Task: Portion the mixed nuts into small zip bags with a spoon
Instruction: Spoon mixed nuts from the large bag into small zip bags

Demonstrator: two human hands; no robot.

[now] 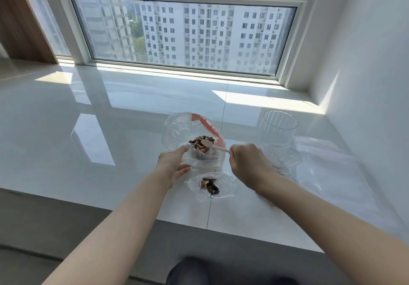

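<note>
A big clear zip bag with a red seal strip stands open on the white sill, with mixed nuts piled inside it. My right hand pinches the handle of a small pale spoon, whose bowl lies on the nuts. My left hand holds a small clear zip bag at its left edge, just in front of the big bag. Closer to me lies another small zip bag with a few dark nuts in it.
A ribbed clear glass stands to the right. Beside it and in front of it lie several empty clear zip bags. The sill's front edge runs close under my forearms. A wall stands at the right and a window behind.
</note>
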